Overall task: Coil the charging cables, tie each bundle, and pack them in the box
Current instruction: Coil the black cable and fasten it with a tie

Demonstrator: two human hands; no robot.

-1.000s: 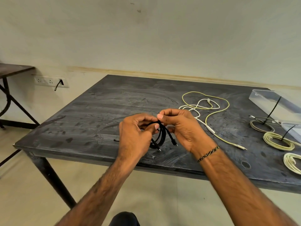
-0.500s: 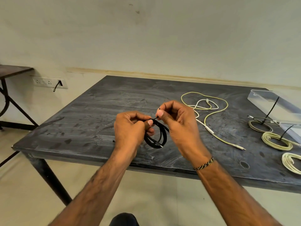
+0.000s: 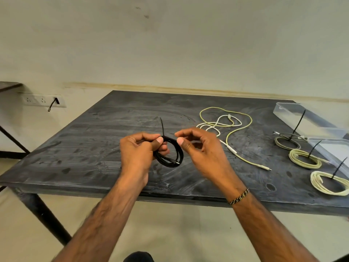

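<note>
A: Black cable coil (image 3: 172, 155) held above the table (image 3: 90, 140), near its front edge. Black tie tail (image 3: 162, 126) sticks up from the coil's top.

B: Fingers?

A: Left hand (image 3: 138, 153) pinches the coil at the tie, thumb over curled fingers. Right hand (image 3: 200, 148) sits just right of the coil, fingers loosely curled, holding nothing.

B: Change from half a second ago?

A: Right hand then pinched the tie end; it has let go and drawn aside. Tie now stands upright.

B: Surroundings?

A: Loose yellow and white cables (image 3: 226, 122) beyond; three tied coils (image 3: 304, 158) by a clear box (image 3: 289, 112) at right.
</note>
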